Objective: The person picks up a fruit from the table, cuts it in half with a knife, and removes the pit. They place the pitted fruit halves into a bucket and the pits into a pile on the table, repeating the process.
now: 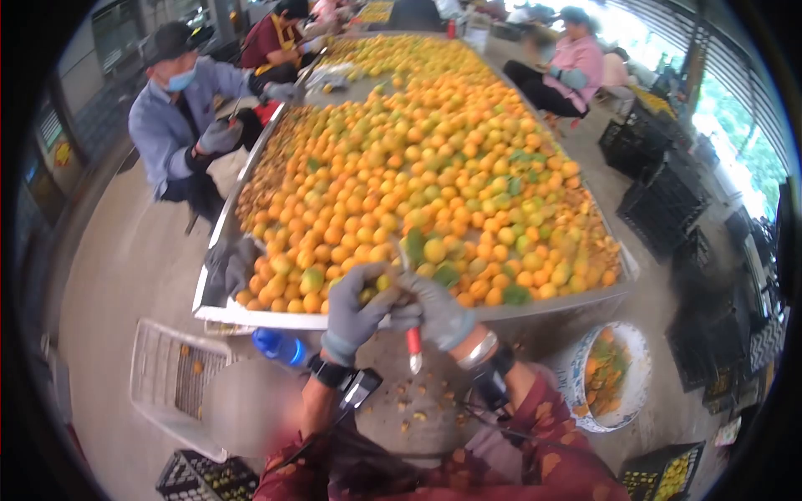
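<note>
My left hand (pixel 355 309), in a grey glove, is closed around a small orange fruit (pixel 382 283), mostly hidden by the fingers. My right hand (pixel 439 309), also gloved, meets it and is closed on a knife (pixel 413 340). The knife's red handle points down with a pale end, and a thin blurred blade seems to rise above the fingers. Both hands hang over the near edge of a wide metal-rimmed table (pixel 276 319). Heaped orange and yellow-green fruits (pixel 401 192), with some green leaves, lie just beyond them.
A blue bottle (pixel 280 346) is below the table's edge. A pale crate (pixel 180 380) stands at left, a white bucket of peelings (pixel 608 376) at right. Black crates (pixel 660 200) line the right side. A co-worker (pixel 188 117) sits at the left; others sit farther back.
</note>
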A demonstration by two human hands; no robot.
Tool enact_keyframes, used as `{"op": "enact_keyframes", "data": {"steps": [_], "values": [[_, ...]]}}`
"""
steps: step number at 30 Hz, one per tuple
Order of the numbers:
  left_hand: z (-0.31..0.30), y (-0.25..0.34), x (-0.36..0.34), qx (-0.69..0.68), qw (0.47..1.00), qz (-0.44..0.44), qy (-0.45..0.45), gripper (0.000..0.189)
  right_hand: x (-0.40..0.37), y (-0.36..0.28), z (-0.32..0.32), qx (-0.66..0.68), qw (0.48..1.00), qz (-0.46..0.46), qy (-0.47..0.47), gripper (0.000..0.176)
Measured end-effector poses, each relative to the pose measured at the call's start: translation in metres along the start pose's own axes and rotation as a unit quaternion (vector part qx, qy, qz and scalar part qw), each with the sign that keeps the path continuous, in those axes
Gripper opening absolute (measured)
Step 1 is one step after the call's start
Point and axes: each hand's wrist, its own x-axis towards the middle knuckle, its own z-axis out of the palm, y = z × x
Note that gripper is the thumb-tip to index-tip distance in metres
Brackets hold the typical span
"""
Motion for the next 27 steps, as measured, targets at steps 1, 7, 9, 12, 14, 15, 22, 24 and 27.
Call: {"op": "enact_keyframes", "data": {"steps": [1,7,9,12,14,15,22,24,27], "values": [[0.0,-0.008,0.0,-0.037,0.999,0.017,0.006,0.028,-0.001,-0.001,0.001,0.009,1.0,-0.002,-0.015,0.012],[-0.001,-0.005,-0.002,-0.075,0.997,-0.012,0.005,0.031,0.002,0.001,0.0,0.015,0.998,0.002,-0.056,0.011],[-0.001,-0.006,-0.004,-0.005,0.999,0.032,0.028,0.032,0.0,0.005,0.002,0.014,0.998,-0.011,-0.06,0.012],[0.002,-0.005,-0.008,0.051,0.992,0.109,0.047,0.033,-0.006,0.009,0.009,-0.016,0.998,-0.038,-0.044,0.014],[0.004,-0.001,-0.013,0.044,0.993,0.099,0.05,0.034,-0.01,0.011,0.014,-0.027,0.997,-0.056,-0.042,0.016],[0.004,0.0,-0.015,0.036,0.994,0.093,0.054,0.035,-0.011,0.013,0.014,-0.025,0.997,-0.054,-0.042,0.016],[0.007,-0.008,-0.014,-0.064,0.997,-0.001,0.047,0.033,-0.009,0.006,0.012,-0.056,0.997,-0.06,-0.012,0.017],[0.007,-0.001,-0.012,-0.075,0.997,-0.011,0.033,0.032,-0.008,0.003,0.01,-0.072,0.996,-0.041,0.01,0.017],[0.008,0.002,-0.009,-0.071,0.997,-0.018,0.003,0.027,-0.007,-0.003,0.004,-0.107,0.993,-0.04,0.022,0.018]]}}
